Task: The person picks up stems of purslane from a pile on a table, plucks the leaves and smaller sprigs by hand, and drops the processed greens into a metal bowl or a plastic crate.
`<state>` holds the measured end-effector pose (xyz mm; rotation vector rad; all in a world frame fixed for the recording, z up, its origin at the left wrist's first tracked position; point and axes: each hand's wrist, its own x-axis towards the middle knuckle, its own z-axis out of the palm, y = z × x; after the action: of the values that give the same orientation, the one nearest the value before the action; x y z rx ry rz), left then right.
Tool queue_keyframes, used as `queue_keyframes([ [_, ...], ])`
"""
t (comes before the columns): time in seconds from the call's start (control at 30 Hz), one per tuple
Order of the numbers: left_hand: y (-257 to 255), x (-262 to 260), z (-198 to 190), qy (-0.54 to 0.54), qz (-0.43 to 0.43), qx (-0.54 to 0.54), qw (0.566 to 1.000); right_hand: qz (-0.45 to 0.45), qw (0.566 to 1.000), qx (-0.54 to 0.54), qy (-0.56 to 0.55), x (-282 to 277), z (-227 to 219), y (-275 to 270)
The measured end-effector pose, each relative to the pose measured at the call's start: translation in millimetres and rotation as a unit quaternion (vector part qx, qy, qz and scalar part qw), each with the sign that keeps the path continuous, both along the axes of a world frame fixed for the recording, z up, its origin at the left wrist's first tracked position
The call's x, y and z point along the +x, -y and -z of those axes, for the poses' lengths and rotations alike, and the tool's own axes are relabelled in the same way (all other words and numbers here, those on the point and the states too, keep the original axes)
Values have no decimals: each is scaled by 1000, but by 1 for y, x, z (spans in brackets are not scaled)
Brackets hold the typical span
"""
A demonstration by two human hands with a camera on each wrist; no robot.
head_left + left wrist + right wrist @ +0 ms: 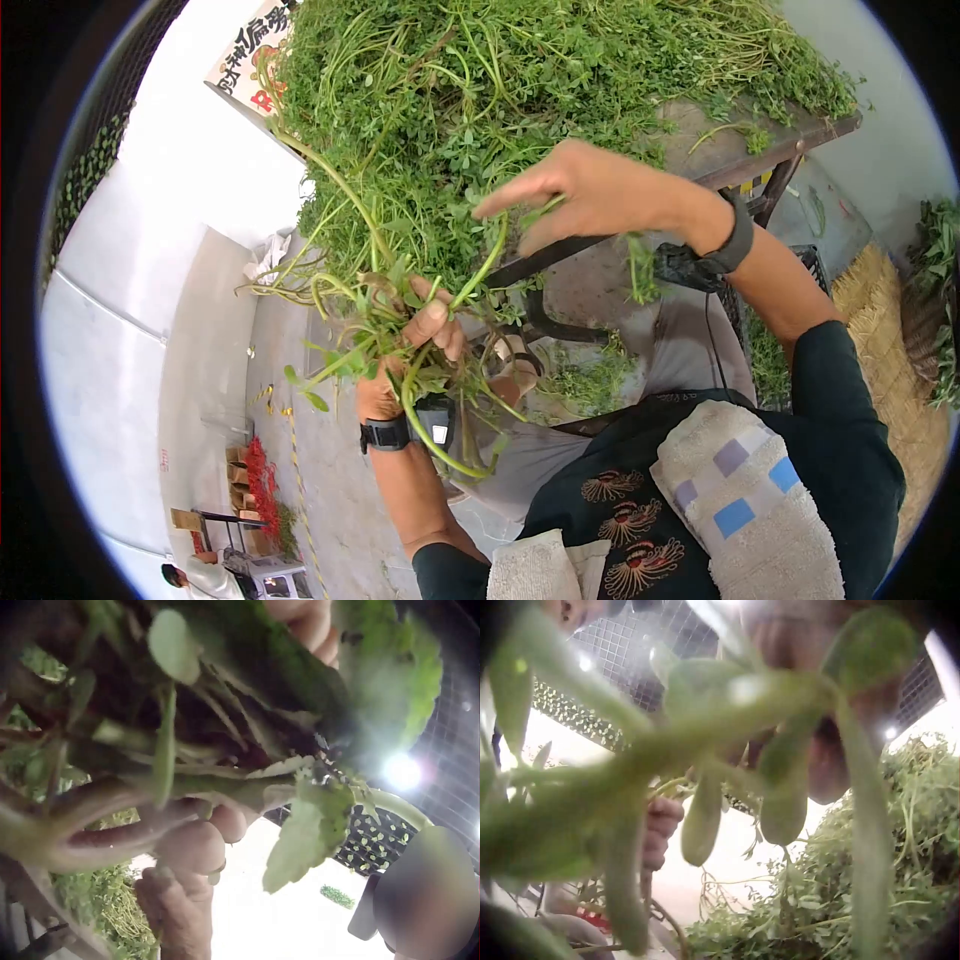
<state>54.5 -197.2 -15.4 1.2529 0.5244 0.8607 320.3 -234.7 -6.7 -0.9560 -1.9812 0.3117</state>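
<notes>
My left hand (432, 322) grips a loose bunch of long, fleshy purslane stems (340, 370); several curve out above and below the fist. In the left wrist view, its fingertips (191, 847) show under leaves and a thick stem. Just up and to the right, my right hand (590, 195) points its index finger out toward the upright stem above the bunch. A purslane sprig (640, 270) passes through the right hand, its leafy end hanging below the palm. Close to the right wrist camera, that sprig's stem and leaves (705, 825) cover part of the fingers.
A large heap of purslane (480, 120) covers the table (790, 135) ahead. Below lie loose greens (590, 380) on the floor, near my foot. A woven mat (890, 350) is at the right. A white wall and a distant person (205, 575) are at the left.
</notes>
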Motion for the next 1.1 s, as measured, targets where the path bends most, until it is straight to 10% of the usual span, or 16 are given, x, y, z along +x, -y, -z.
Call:
queue_keyframes([
  [0.2,-14,-17,-43,-63,-46,192,978,44,993,23,103,-1,-20,-33],
  [0.93,-43,-60,-102,-50,-150,271,950,-9,999,-26,36,1,-68,-33],
  [1.1,-35,-51,-99,-145,-173,262,938,184,960,113,179,-4,-79,-58],
])
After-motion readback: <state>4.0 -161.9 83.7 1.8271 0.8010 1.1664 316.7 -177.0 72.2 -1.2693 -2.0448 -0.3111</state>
